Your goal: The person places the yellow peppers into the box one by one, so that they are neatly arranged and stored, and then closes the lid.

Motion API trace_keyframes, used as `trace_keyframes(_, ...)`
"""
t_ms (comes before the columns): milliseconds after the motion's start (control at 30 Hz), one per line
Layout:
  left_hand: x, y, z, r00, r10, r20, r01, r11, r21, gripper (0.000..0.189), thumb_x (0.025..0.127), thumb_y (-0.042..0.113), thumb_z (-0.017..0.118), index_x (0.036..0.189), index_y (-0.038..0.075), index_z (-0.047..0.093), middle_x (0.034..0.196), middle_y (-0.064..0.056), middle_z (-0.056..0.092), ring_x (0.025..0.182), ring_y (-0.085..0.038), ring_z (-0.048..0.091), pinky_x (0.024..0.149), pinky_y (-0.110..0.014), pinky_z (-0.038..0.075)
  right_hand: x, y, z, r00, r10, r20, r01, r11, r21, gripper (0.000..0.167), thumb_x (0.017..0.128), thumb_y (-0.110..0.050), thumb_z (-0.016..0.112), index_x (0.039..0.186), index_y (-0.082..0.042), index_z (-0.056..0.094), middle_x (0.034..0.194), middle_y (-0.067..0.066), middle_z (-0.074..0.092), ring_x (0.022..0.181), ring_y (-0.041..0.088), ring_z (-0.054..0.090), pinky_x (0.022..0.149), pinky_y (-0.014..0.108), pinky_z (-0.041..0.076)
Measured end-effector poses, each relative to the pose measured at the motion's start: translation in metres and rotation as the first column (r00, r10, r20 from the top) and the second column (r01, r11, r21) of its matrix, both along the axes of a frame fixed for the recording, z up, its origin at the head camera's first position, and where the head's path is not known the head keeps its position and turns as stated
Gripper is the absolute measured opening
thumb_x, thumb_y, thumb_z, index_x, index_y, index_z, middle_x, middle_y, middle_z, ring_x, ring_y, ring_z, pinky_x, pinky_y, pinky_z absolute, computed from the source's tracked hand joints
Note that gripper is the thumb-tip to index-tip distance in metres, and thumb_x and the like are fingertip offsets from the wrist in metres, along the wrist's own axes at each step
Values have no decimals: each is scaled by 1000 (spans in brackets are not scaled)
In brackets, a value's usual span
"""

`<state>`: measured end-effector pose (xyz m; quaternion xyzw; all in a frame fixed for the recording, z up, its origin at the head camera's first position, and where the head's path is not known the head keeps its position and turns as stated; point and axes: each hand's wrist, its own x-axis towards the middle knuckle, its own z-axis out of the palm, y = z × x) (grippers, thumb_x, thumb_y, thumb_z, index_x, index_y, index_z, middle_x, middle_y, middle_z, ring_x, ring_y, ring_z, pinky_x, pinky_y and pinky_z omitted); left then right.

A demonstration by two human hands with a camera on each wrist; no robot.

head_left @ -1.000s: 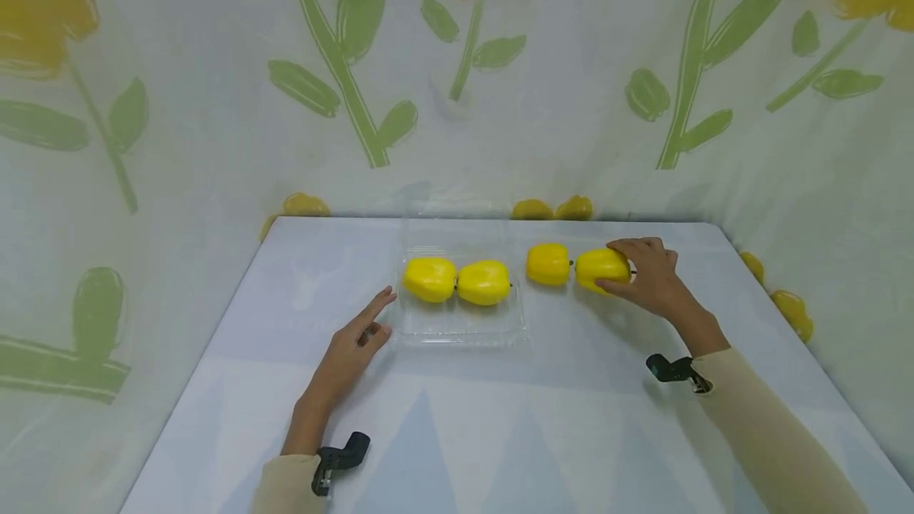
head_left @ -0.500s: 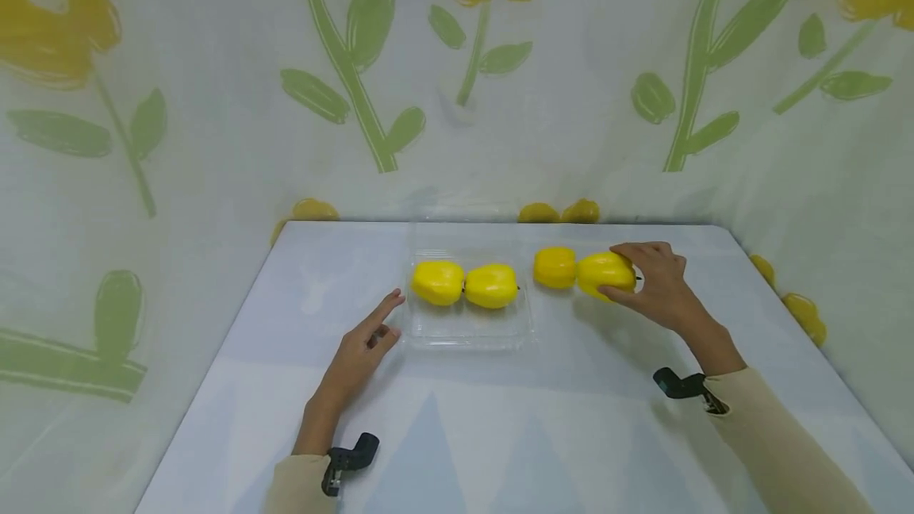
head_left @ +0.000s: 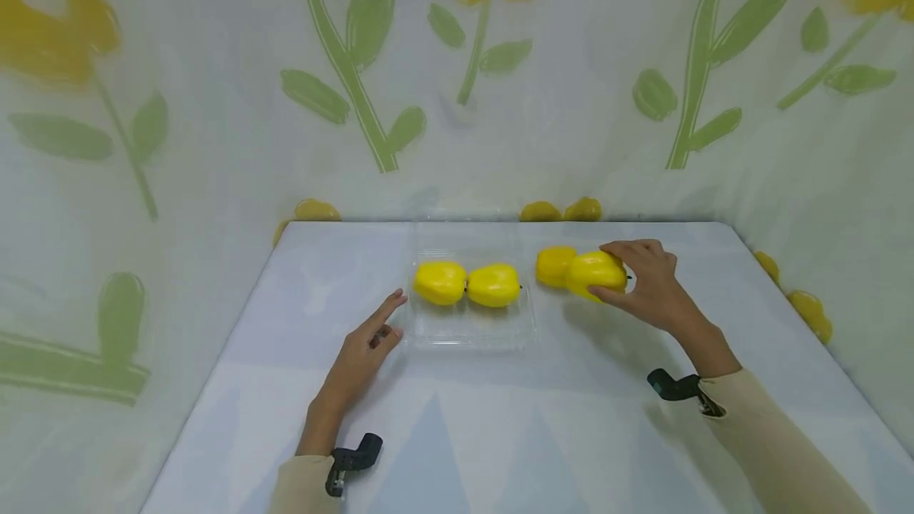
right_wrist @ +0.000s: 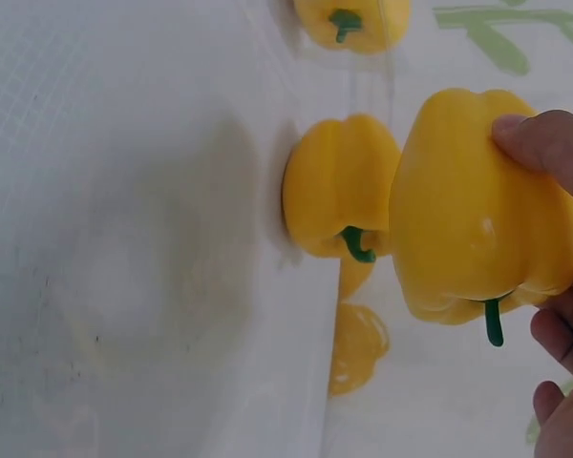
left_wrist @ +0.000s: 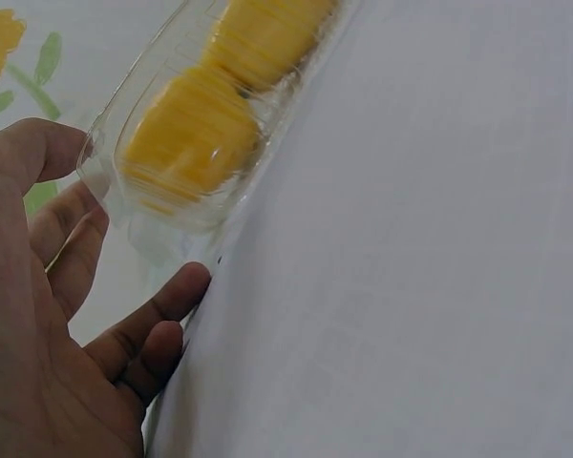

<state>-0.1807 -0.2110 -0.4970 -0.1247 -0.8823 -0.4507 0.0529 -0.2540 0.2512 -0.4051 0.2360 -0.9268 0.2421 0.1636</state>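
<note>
My right hand (head_left: 651,284) grips a yellow bell pepper (head_left: 596,274) between thumb and fingers, raised over the table with its green stem (right_wrist: 494,322) showing in the right wrist view. Just left of it, another yellow bell pepper (head_left: 552,266) lies on the table, partly overlapped by the held one. Two more yellow bell peppers (head_left: 439,284) sit side by side in a clear plastic clamshell box (head_left: 467,331), whose lid stands open at the back. At the box's left edge is my left hand (head_left: 362,351), fingers relaxed and fingertips (left_wrist: 81,153) right at the clear wall.
The white table (head_left: 485,435) has pale blue triangles toward its front. Behind it hangs a light curtain (head_left: 557,125) printed with yellow flowers and green leaves. Each wrist carries a black camera mount (head_left: 674,385).
The right hand has lifted the bell pepper off the table and brought it slightly left, so it now overlaps the one beside it. The left hand stays by the box.
</note>
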Motion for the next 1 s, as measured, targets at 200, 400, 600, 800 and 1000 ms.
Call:
trace_keyframes(200, -4, -4, 1, 999, -25, -31, 25, 1000, 5, 53, 105, 29, 55, 155, 32, 39, 157, 24, 31, 93, -10, 57, 76, -30, 45, -3, -10, 2, 999, 27, -31, -27, 1000, -11, 63, 75, -25, 89, 128, -4, 62, 126, 16, 62, 114, 36, 40, 81, 54, 21)
trace_keyframes(400, -3, -4, 2, 999, -23, -30, 23, 1000, 2, 52, 104, 30, 55, 154, 33, 40, 157, 24, 32, 93, -11, 57, 76, -30, 45, -1, -18, 5, 999, 33, -13, -33, 999, -16, 64, 76, -26, 89, 129, -5, 61, 127, 16, 61, 115, 36, 39, 82, 56, 20)
trace_keyframes(600, -1, -2, 1, 1000, -15, -14, 14, 1000, -3, 52, 104, 31, 55, 154, 35, 40, 156, 25, 32, 92, -11, 57, 74, -30, 46, -1, -27, 8, 997, 56, -50, -58, 998, -29, 65, 72, -25, 91, 127, -4, 63, 126, 15, 62, 115, 35, 40, 80, 54, 21)
trace_keyframes(800, -1, -1, 3, 1000, -10, -7, 10, 1000, -3, 52, 104, 31, 55, 153, 37, 40, 156, 24, 32, 91, -12, 57, 74, -31, 46, -2, -39, 9, 996, 74, -52, -76, 996, -38, 66, 71, -27, 91, 127, -5, 63, 126, 14, 63, 116, 34, 40, 80, 52, 22)
trace_keyframes(1000, 0, 0, 4, 1000, -7, 9, 7, 1000, 0, 52, 104, 31, 55, 154, 34, 40, 157, 23, 32, 93, -12, 57, 76, -32, 46, -1, -48, 8, 996, 86, -40, -87, 995, -39, 65, 73, -26, 91, 128, -5, 63, 127, 14, 62, 116, 34, 40, 82, 54, 22)
